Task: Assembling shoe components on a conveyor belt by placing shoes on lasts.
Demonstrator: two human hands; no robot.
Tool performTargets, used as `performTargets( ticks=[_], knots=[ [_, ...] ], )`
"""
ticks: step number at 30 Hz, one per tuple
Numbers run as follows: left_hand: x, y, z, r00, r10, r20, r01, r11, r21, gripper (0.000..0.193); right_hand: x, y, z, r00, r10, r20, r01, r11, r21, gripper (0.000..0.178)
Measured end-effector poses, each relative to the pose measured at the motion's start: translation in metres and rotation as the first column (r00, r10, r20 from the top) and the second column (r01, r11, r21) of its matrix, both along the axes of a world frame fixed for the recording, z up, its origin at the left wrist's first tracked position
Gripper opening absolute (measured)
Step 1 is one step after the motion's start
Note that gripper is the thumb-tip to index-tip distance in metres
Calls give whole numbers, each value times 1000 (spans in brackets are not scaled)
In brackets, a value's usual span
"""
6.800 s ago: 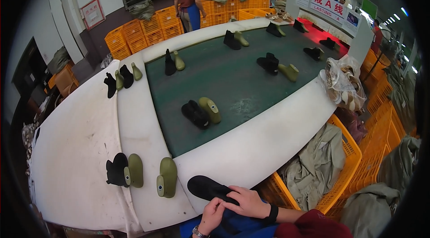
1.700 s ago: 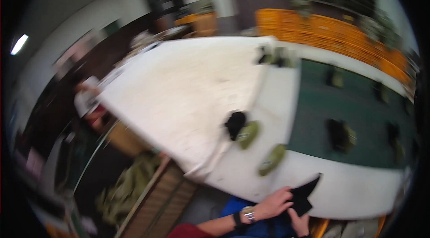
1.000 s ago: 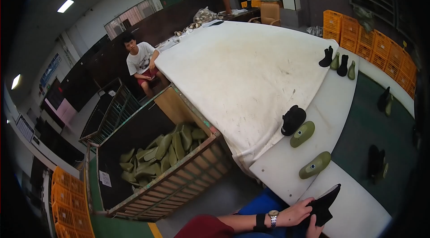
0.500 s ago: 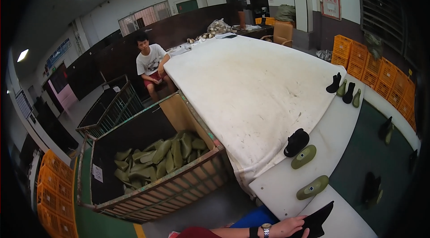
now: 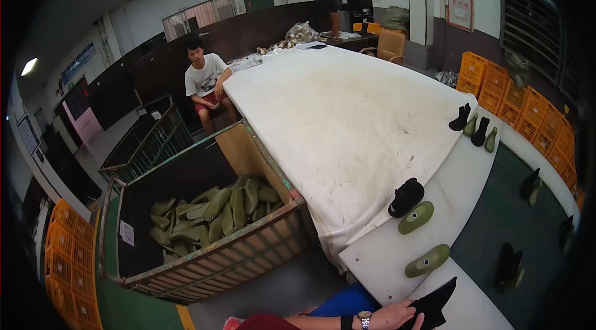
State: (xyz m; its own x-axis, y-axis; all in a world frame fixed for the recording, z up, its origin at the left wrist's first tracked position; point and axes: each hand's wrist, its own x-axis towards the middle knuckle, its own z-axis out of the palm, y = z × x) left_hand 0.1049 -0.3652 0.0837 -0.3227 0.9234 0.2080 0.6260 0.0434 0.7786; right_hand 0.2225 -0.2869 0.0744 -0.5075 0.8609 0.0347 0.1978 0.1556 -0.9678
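At the lower edge, my left hand (image 5: 396,314), with a watch on its wrist, grips a black fabric shoe upper (image 5: 438,301) that has a pointed top. My right hand is out of the picture. Just beyond the held upper, an olive-green shoe last (image 5: 429,261) lies on the white worktop (image 5: 372,263), showing a round hole. Farther along, a second olive shoe last (image 5: 416,217) rests beside a black shoe upper (image 5: 406,198). Two black uppers (image 5: 460,117) alternate with two olive lasts (image 5: 490,140) at the worktop's far right.
On the left stands a metal cage cart (image 5: 211,274) heaped with olive lasts (image 5: 233,206). A white cloth-covered table (image 5: 347,125) fills the middle. More uppers and lasts lie on a green belt (image 5: 478,230) at right. Orange crates (image 5: 518,100) are stacked behind; a seated person (image 5: 206,81) is near the table.
The whole view has shifted slightly, so most things sit a little farther left. My left hand still holds the black shoe upper.
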Motion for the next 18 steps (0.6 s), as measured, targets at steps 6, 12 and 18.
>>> performTargets(
  ticks=[6,12,18],
  knots=[
    [-1,-1,3,999,-38,4,39,984,-171,15,3,-1,-2,999,5,32,-7,999,38,32],
    [-1,0,-19,992,30,124,-33,999,26,18,4,-4,-7,1000,16,26,-17,999,37,31],
    [2,5,-17,998,43,44,-42,999,-29,17,3,3,-21,999,19,-26,-17,996,87,31]
  ],
)
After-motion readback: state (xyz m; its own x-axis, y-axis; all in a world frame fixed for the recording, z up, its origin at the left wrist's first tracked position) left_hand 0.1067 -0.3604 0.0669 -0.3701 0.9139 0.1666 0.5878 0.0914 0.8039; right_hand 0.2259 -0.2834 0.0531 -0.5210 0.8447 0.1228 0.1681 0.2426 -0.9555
